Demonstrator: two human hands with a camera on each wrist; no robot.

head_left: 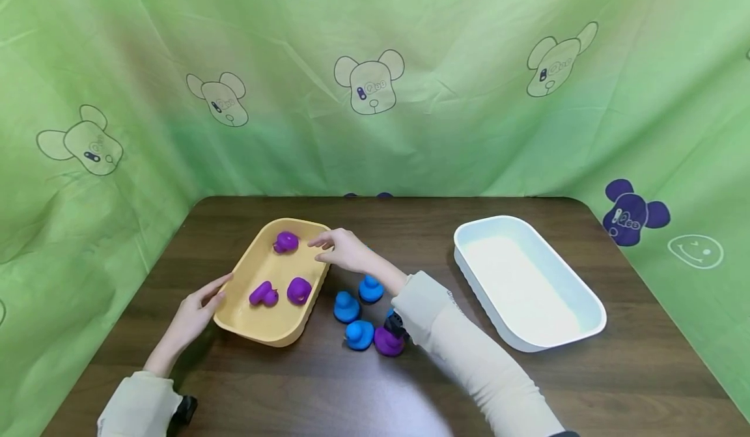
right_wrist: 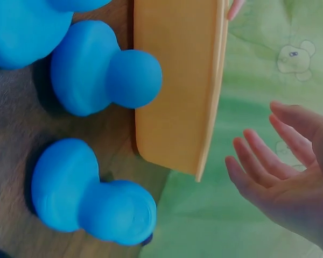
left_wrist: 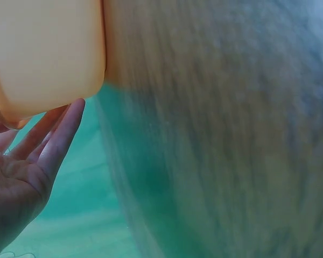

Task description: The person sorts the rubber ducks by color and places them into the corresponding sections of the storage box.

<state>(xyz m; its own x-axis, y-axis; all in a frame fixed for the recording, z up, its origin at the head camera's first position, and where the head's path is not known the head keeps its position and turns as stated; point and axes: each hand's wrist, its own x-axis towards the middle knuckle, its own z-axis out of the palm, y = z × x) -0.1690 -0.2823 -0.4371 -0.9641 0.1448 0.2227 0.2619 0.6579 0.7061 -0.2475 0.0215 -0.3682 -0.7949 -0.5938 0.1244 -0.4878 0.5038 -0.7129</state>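
My left hand (head_left: 193, 316) holds the left edge of a yellow tray (head_left: 243, 274); in the left wrist view its fingers lie against the outer wall. Inside the tray are three purple rubber ducks: one at the back (head_left: 286, 242), one at the front left (head_left: 263, 294) and one near the right wall (head_left: 299, 290). Over the tray's right rim hovers my right hand (head_left: 342, 249), fingers loosely spread and nothing in them. Several blue rubber ducks (head_left: 346, 307) stand on the table right of the tray. Beside them is a purple duck (head_left: 388, 342), partly hidden by my right wrist's camera.
A white tray (head_left: 477, 279) stands on the right side of the dark wooden table (head_left: 281, 391). Green printed cloth (head_left: 445, 131) hangs behind the table and at both sides. My right forearm crosses above the ducks and partly hides them.
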